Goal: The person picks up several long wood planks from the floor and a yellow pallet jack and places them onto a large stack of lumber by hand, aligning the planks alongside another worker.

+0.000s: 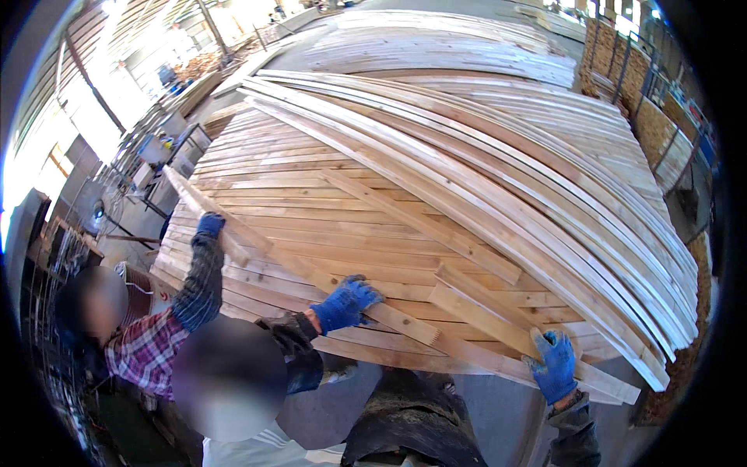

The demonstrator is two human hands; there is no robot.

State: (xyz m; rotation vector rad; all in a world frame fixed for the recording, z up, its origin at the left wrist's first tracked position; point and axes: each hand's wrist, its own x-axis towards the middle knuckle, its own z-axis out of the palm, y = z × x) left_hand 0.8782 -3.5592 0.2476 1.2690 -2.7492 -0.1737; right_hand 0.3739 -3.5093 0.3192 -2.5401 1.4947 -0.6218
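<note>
My right hand (554, 362), in a blue work glove, is closed around the near edge of a wooden board (482, 315) at the front right of the board layer. Another narrow board (405, 321) with a toothed end lies on the left, under a blue-gloved hand (342, 303). That hand's arm comes from beside a co-worker at my left, so I take it as theirs. My own left hand does not show. Further left, a co-worker in a plaid shirt grips a raised board (233, 247) with a gloved hand (210, 224).
A wide layer of planks (288, 202) spreads before me. Long boards (467, 167) cross it diagonally toward the right, and a loose short board (424, 222) lies on top. More lumber stacks (436, 47) stand behind. Two co-workers stand close at my left.
</note>
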